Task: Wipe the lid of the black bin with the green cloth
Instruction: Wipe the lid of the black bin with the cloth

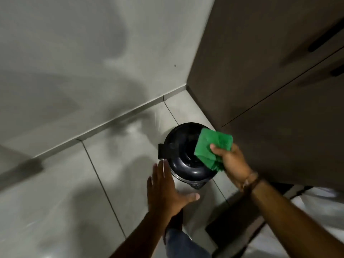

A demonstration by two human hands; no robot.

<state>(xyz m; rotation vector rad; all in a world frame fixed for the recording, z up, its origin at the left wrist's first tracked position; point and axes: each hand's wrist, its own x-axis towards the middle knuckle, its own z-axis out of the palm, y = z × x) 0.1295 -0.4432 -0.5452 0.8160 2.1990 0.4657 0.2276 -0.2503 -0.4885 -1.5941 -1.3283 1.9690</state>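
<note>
Over the black bin's lid [183, 155], right hand [232, 162] clutching green cloth [212, 144]; left hand [165, 190] spread open.

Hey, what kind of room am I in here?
Probably a bathroom or kitchen corner, though I can't be sure. The floor has large grey tiles, a small black bin stands in the corner, and brown cabinet doors with dark handles are alongside.

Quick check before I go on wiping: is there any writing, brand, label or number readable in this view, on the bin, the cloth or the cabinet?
None readable anywhere in this view.
black bin, lid included: no lettering or label shows.
green cloth in the right hand: plain, no tag seen.
cabinet: bare fronts with dark handles, no text.
left hand: open beside the bin, holding nothing.
</note>
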